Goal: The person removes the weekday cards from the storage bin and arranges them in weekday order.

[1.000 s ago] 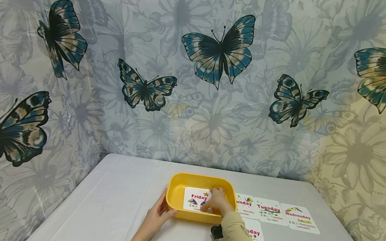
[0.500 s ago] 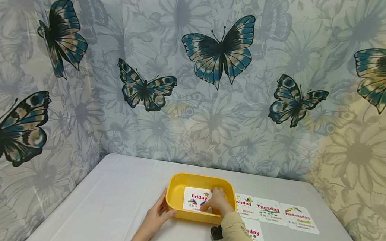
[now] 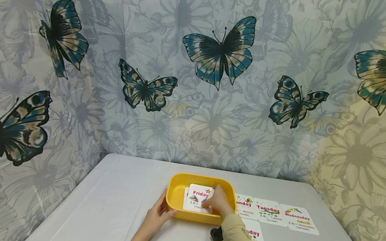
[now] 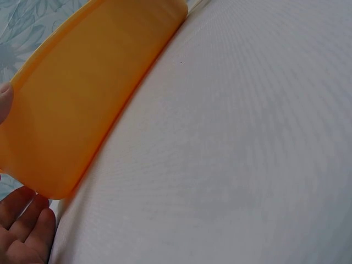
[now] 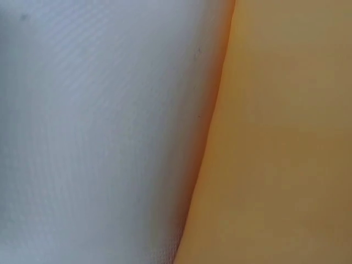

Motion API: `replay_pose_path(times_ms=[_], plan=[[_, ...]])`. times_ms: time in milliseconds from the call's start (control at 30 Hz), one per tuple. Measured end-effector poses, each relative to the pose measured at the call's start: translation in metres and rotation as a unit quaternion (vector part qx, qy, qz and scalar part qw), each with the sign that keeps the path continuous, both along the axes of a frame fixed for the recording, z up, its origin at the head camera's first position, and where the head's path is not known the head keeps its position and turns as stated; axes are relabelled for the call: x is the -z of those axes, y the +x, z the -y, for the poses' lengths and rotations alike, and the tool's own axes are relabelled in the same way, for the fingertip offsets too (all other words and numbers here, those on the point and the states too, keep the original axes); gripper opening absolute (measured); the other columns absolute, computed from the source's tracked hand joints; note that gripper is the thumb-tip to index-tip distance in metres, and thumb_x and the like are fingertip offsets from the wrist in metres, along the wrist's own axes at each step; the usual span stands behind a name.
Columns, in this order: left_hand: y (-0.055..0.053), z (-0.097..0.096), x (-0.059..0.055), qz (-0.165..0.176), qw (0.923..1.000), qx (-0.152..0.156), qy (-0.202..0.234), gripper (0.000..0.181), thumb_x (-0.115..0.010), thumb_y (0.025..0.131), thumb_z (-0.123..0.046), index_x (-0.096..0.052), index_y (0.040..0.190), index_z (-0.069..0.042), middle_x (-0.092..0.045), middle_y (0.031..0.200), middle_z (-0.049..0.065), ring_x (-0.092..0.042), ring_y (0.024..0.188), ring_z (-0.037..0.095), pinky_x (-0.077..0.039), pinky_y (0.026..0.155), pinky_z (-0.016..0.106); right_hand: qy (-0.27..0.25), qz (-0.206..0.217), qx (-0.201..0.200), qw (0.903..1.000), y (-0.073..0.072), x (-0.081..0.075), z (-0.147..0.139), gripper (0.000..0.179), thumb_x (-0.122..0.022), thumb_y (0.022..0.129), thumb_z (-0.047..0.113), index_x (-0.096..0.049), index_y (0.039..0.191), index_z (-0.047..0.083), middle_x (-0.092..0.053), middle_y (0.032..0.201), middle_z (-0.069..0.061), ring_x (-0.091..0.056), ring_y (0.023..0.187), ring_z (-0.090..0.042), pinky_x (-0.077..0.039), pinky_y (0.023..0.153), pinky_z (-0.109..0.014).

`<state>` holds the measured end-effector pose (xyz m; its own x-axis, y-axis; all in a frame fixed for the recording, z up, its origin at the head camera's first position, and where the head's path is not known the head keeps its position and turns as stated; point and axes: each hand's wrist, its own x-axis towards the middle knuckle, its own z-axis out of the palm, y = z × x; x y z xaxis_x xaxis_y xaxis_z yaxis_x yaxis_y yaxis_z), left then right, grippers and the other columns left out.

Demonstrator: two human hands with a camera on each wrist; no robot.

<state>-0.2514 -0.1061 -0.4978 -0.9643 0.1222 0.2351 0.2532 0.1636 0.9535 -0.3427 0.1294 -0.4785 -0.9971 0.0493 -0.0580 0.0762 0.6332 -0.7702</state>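
In the head view a yellow plastic tray (image 3: 176, 196) stands on the table. My left hand (image 3: 154, 215) grips its near left corner, thumb at the front rim and fingers along the left end. Inside the tray, my right hand (image 3: 219, 202) pinches the right edge of a white "Friday" card (image 3: 195, 201), which is lifted a little at its far side. Another white card (image 3: 185, 198) peeks out beneath it on the left. The left wrist view has the tray's side wall (image 4: 88, 93) with the left fingers (image 4: 38, 234) at its end. Only the tray's outer wall (image 5: 291, 132) and tablecloth fill the right wrist view.
Right of the tray, "Monday" (image 3: 245, 206), "Tuesday" (image 3: 270, 211) and "Wednesday" (image 3: 299, 219) cards lie in a row. A card ending in "sday" (image 3: 255, 237) lies below, partly behind the right sleeve (image 3: 239, 232). A butterfly-patterned curtain (image 3: 212, 136) hangs behind the table.
The right hand has raised the "Friday" card slightly and shifted it a little right, uncovering the edge of another card beneath. The left hand has not moved.
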Motion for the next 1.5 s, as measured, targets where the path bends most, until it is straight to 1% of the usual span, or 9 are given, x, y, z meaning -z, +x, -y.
replay_pose_path(times_ms=[133,333,567,733,800,1033,1267,1400,1500], plan=[[0.000,0.001,0.000,0.000,1.0000,0.001,0.000,0.080,-0.068,0.086,-0.022,-0.020,0.148,-0.008,-0.033,0.143,0.022,-0.035,0.128,0.032,-0.032,0.104,0.043,-0.024,0.000,0.015,0.9996,0.000,-0.001,0.001,0.084,-0.087,0.057,0.001,-0.036,0.124,-0.006,-0.050,0.110,-0.022,-0.046,0.096,-0.032,-0.040,0.095,-0.048],[0.000,0.001,0.000,0.000,1.0000,0.000,-0.002,0.080,-0.068,0.086,-0.023,-0.020,0.148,-0.009,-0.033,0.143,0.021,-0.035,0.128,0.032,-0.032,0.104,0.043,-0.020,-0.011,0.020,0.9995,0.000,-0.004,0.003,0.080,-0.083,0.062,-0.003,-0.036,0.126,-0.004,-0.049,0.118,-0.026,-0.046,0.098,-0.033,-0.041,0.096,-0.049],[0.000,0.000,0.000,0.003,1.0000,-0.004,-0.003,0.080,-0.069,0.085,-0.023,-0.021,0.148,-0.009,-0.033,0.143,0.021,-0.036,0.128,0.032,-0.032,0.104,0.043,-0.009,-0.044,0.033,0.9984,-0.003,-0.005,0.004,0.074,-0.079,0.064,-0.009,-0.039,0.126,0.000,-0.050,0.116,-0.026,-0.048,0.095,-0.031,-0.049,0.080,-0.039],[0.000,-0.001,0.000,0.006,1.0000,-0.006,-0.003,0.080,-0.069,0.085,-0.022,-0.021,0.148,-0.008,-0.033,0.142,0.022,-0.036,0.128,0.033,-0.032,0.104,0.043,-0.005,-0.073,0.032,0.9968,-0.001,-0.008,0.003,0.069,-0.077,0.067,-0.009,-0.041,0.126,-0.001,-0.053,0.111,-0.024,-0.050,0.093,-0.030,-0.049,0.082,-0.042],[-0.001,-0.001,0.002,0.006,1.0000,-0.007,-0.002,0.081,-0.069,0.085,-0.022,-0.021,0.148,-0.008,-0.033,0.142,0.022,-0.036,0.128,0.033,-0.032,0.104,0.043,-0.013,-0.080,0.029,0.9963,0.001,-0.010,0.003,0.067,-0.075,0.069,-0.010,-0.041,0.126,-0.002,-0.055,0.108,-0.024,-0.053,0.092,-0.031,-0.050,0.083,-0.044],[-0.017,0.002,0.028,-0.004,0.9999,-0.011,-0.001,0.082,-0.070,0.084,-0.027,-0.021,0.149,-0.013,-0.035,0.144,0.016,-0.037,0.128,0.027,-0.034,0.103,0.036,-0.048,-0.109,0.035,0.9922,0.006,-0.019,0.004,0.058,-0.068,0.076,-0.009,-0.043,0.128,0.000,-0.058,0.104,-0.020,-0.056,0.088,-0.029,-0.051,0.078,-0.041],[-0.019,0.002,0.031,-0.011,0.9999,-0.009,0.002,0.083,-0.071,0.083,-0.029,-0.022,0.149,-0.015,-0.035,0.144,0.015,-0.037,0.129,0.026,-0.034,0.104,0.035,-0.080,-0.141,0.031,0.9863,0.012,-0.026,-0.001,0.057,-0.067,0.079,-0.005,-0.044,0.130,0.002,-0.053,0.099,-0.016,-0.053,0.076,-0.021,-0.048,0.061,-0.029],[-0.018,0.002,0.031,-0.008,0.9999,-0.007,0.005,0.083,-0.071,0.083,-0.029,-0.022,0.149,-0.015,-0.035,0.144,0.015,-0.036,0.129,0.027,-0.033,0.104,0.036,-0.103,-0.161,0.026,0.9811,0.019,-0.032,-0.009,0.056,-0.068,0.079,-0.003,-0.045,0.130,0.003,-0.053,0.099,-0.015,-0.057,0.074,-0.020,-0.051,0.060,-0.028],[-0.017,0.002,0.030,-0.006,0.9999,-0.007,0.006,0.084,-0.071,0.082,-0.030,-0.022,0.149,-0.016,-0.035,0.144,0.015,-0.036,0.129,0.026,-0.033,0.104,0.035,-0.123,-0.162,0.022,0.9787,0.026,-0.037,-0.017,0.056,-0.068,0.081,0.000,-0.044,0.131,0.004,-0.053,0.101,-0.016,-0.061,0.079,-0.024,-0.054,0.064,-0.031]])
